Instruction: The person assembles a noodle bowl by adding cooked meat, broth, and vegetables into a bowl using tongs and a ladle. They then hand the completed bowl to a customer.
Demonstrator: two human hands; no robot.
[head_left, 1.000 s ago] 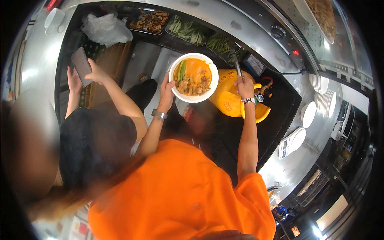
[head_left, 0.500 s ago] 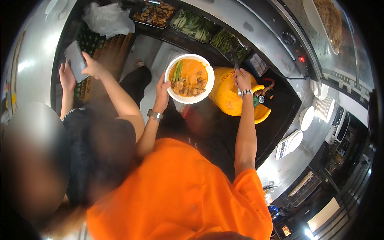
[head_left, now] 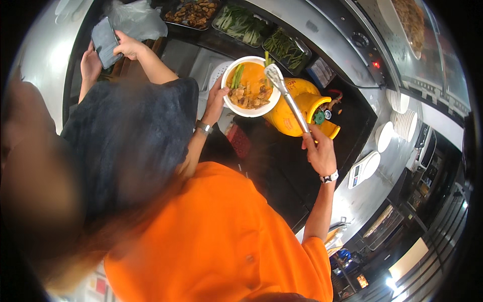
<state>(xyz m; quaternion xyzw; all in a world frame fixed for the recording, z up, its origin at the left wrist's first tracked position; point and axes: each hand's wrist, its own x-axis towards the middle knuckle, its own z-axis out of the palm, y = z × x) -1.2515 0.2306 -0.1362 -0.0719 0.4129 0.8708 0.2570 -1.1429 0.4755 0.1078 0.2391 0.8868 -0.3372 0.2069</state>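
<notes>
Bowl (head_left: pixel 251 113) of orange stew (head_left: pixel 254 75), mid-scene; left hand (head_left: pixel 216 103) grips its left rim, fingers curled. Tongs (head_left: pixel 291 104), right hand (head_left: pixel 321 152) wrapped round them, have swung from far green beans (head_left: pixel 286 48) to bowl's right rim, so stalks (head_left: pixel 267 58) now reach it.

In your view, 2 o'clock: yellow gas cylinder (head_left: pixel 283 120), lit red lamp (head_left: pixel 376 64) | your 3 o'clock: white scale (head_left: pixel 363 168), stacked white plates (head_left: pixel 407 126) on the metal counter (head_left: pixel 343 205) | your 10 o'clock: grey phone (head_left: pixel 105 44) | your 11 o'clock: crumpled translucent plastic bag (head_left: pixel 138 21)
</notes>
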